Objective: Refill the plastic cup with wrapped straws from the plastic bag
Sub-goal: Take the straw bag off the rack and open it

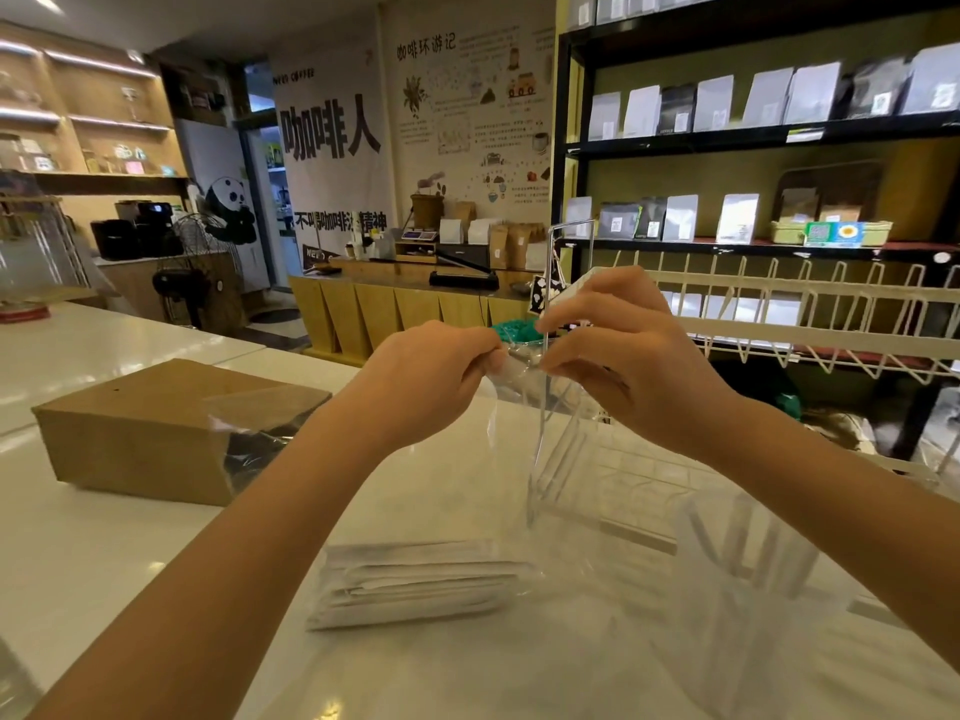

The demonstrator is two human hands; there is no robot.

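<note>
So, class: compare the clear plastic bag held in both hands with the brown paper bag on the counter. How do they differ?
The plastic bag is see-through; the brown paper bag is opaque. The plastic bag hangs upright, pinched at its top by the left hand and right hand; the paper bag lies on its side on the white counter, untouched. Both are bags.

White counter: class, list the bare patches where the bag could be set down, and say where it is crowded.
Bare counter lies between the cardboard box and the straw pile, and along the near edge. Crowded on the right, around the plastic cup and wire rack.
</note>
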